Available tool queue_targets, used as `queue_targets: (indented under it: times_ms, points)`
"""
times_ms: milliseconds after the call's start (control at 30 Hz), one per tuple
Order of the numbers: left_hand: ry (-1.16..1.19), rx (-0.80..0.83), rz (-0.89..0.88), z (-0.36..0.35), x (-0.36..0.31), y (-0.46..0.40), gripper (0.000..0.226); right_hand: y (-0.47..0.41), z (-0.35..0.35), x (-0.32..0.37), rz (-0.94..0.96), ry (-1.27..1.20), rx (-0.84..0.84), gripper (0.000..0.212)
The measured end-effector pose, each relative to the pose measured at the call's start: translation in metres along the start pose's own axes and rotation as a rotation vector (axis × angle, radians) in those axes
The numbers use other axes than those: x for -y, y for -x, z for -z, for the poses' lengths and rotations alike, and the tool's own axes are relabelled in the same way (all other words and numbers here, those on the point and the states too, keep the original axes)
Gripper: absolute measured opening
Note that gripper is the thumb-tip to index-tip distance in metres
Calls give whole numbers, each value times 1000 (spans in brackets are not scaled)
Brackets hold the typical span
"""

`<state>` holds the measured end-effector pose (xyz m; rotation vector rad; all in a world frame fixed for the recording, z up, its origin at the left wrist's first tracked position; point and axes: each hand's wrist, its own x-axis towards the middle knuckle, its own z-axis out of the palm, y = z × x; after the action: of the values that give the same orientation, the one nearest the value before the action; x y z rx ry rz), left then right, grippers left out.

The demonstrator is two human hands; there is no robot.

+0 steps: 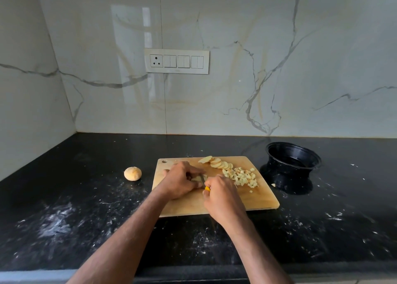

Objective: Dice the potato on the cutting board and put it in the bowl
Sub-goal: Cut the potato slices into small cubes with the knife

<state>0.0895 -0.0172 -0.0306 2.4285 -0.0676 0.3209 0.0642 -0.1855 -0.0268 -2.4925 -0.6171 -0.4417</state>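
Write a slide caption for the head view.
Left hand steadies potato slices while right hand cuts with a knife on the cutting board.

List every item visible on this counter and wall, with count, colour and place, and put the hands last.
cutting board: one, light wood, centre of the counter.
potato slices: a fanned row, pale yellow, far edge of the board.
diced potato: one heap, pale yellow, right part of the board.
knife: one, yellow handle, blade over the board between the hands.
bowl: one, black, on the counter right of the board.
potato half: one, tan, on the counter left of the board.
counter: one, black, speckled white.
switch panel: one, white, on the marble wall.
left hand: one, holding down a potato piece.
right hand: one, grips the knife.
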Motion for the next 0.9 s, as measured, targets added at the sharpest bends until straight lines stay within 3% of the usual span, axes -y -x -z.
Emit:
queue_targets:
  times_ms: [233, 367, 567, 733, 900]
  points:
    - [-52, 48, -17, 1, 0, -1, 28, 25, 6, -8, 50, -12, 23, 10]
    - [-50, 47, -12, 0, 3, -2, 31, 41, 15, -12, 45, -25, 44, 16]
    - [10, 6, 2, -1, 3, 0, 41, 51, 35, -24, 28, -50, 77, 7]
    - [87, -37, -8, 3, 8, 2, 60, 42, 39, -26, -29, -117, -45, 6]
    - [99, -54, -40, 7, 9, 2, 45, 26, 15, -10, -18, -140, -84, 6]
